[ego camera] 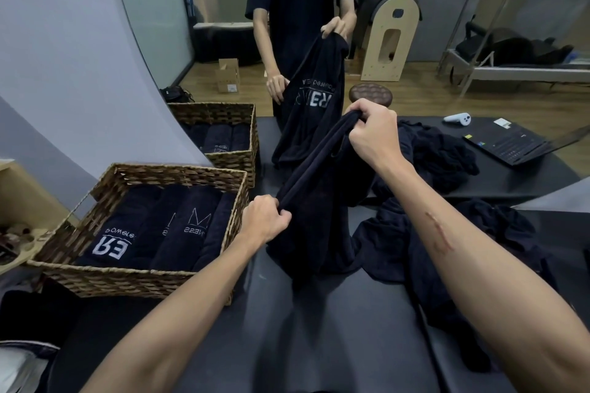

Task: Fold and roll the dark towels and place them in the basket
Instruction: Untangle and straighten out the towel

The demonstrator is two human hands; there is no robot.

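Black table (319, 344): left hand (266, 220), right hand (372, 131) pinch dark towel (319, 217) edge.

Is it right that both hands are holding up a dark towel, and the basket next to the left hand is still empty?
Not quite. The head view shows the left hand and right hand gripping the dark towel by its top edge, but the basket beside the left hand is not empty: rolled dark towels already lie in it side by side.

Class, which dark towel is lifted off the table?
The towel gripped by the left hand and right hand; the pile lies crumpled.
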